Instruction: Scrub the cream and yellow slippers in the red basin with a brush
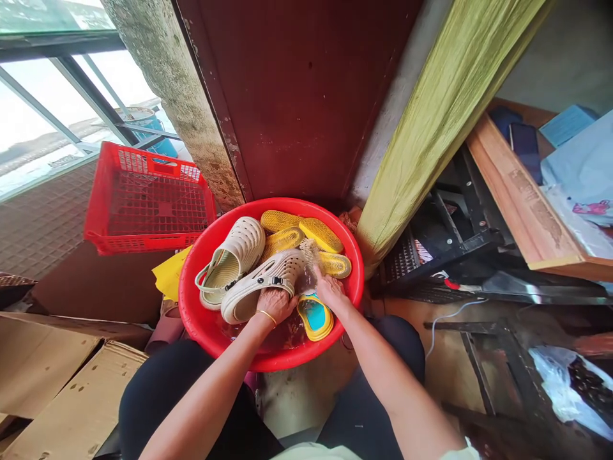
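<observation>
A red basin (pixel 191 319) holds water and several pieces of footwear. My left hand (pixel 276 303), with a bangle at its wrist, grips the near side of a beige clog (pixel 253 297), tilted with its toe towards the right. My right hand (pixel 330 289) is closed around what looks like a scrubbing brush (pixel 310 251), whose bristles sit at the clog's toe; its handle is mostly hidden. The second beige clog (pixel 244 241) leans at the basin's left. Yellow slippers (pixel 320 234) lie along the far side. A yellow slipper with a teal insole (pixel 315 316) rests between my forearms.
A red plastic crate (pixel 158 211) stands behind the basin at left, with cardboard boxes (pixel 71 383) nearer me. A dark red door (pixel 306 96) is straight ahead. A yellow-green curtain (pixel 431 128) hangs at right, beside a wooden table (pixel 527 198) and a dark stool (pixel 479 364).
</observation>
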`<state>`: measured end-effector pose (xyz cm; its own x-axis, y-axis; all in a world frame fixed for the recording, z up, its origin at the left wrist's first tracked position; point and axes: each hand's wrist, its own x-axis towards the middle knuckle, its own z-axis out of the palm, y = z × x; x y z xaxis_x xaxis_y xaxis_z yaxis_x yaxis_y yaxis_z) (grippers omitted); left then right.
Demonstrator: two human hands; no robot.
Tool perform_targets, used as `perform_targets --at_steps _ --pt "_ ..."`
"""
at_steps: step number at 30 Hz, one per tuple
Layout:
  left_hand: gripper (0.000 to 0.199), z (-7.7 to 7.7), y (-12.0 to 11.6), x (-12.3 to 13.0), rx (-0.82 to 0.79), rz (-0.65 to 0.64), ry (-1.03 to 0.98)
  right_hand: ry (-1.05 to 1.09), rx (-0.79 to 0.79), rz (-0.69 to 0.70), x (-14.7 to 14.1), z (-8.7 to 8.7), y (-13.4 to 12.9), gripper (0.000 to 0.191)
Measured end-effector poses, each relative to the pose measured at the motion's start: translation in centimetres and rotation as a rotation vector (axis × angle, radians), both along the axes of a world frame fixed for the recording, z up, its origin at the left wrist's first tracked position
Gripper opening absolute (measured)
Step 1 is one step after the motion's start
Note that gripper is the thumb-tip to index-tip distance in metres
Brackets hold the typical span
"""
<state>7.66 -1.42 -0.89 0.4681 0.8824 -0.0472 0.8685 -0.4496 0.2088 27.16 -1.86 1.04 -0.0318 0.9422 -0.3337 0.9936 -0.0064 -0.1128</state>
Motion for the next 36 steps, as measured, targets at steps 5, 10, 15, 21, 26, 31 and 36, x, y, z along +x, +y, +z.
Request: perform_targets --at_steps 5,10,15,21,26,31,36 --pt "0.063 0.1 0.0 0.0 0.024 -0.048 -0.013 -0.022 0.025 -0.049 -0.3 0.3 0.6 0.075" --pt "0.043 0.5 -0.4 0.1 -0.058 -0.062 -0.014 0.057 0.161 0.122 -1.6 0.8 0.4 0.065" --pt "0.029 1.4 -0.9 0.4 -0.115 -0.022 -0.009 0.135 0.269 0.277 -1.9 1.4 0.5 0.058" --pt "0.027 2.0 -0.9 0.8 -0.092 -0.085 -0.044 0.067 0.251 0.101 -1.0 2.0 1.1 0.057" --pt "0.036 1.2 -0.9 1.1 -0.063 -0.109 0.014 0.174 0.196 0.303 -1.4 3.0 0.1 0.056" --pt "0.055 -0.1 -1.1 0.6 -0.032 -0.101 0.035 0.058 0.131 0.139 -0.5 2.9 0.7 0.057" --pt "0.059 -0.6 -1.3 0.1 -0.028 -0.112 0.046 0.039 0.177 0.063 0.1 1.8 1.0 0.061"
